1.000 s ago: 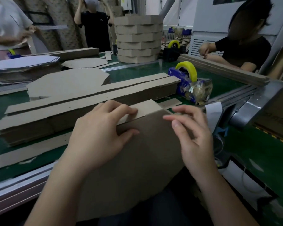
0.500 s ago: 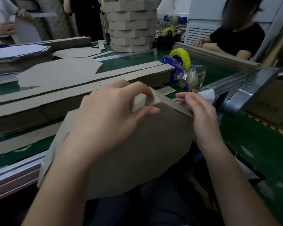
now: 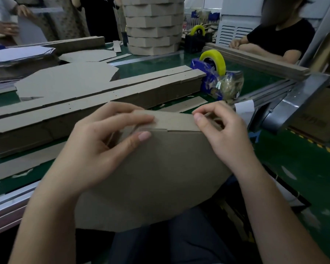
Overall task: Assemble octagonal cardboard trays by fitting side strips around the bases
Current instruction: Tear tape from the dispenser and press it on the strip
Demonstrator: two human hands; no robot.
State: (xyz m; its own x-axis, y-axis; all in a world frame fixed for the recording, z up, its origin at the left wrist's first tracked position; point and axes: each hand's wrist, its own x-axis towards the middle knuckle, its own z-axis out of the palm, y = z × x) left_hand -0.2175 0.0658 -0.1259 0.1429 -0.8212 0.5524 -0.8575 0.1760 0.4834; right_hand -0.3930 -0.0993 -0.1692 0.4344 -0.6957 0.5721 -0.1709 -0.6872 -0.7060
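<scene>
An octagonal cardboard base (image 3: 160,180) is tilted up over my lap, its far edge near the table front. A cardboard side strip (image 3: 173,121) runs along that far edge, folded against it. My left hand (image 3: 95,149) grips the strip and base at the left end, fingers over the top and thumb on the near face. My right hand (image 3: 223,134) pinches the strip at the right corner. Much of the strip is hidden behind the base and my hands.
Long stacks of side strips (image 3: 95,96) lie across the green table (image 3: 152,67). Flat octagonal bases (image 3: 65,79) lie behind them. A blue tape dispenser with yellow roll (image 3: 213,71) stands at right. Finished trays (image 3: 152,25) are stacked at the back. Other people work around the table.
The base has been lifted off the table edge and tilted toward me. Both hands moved to the top edge, pressing the strip against it.
</scene>
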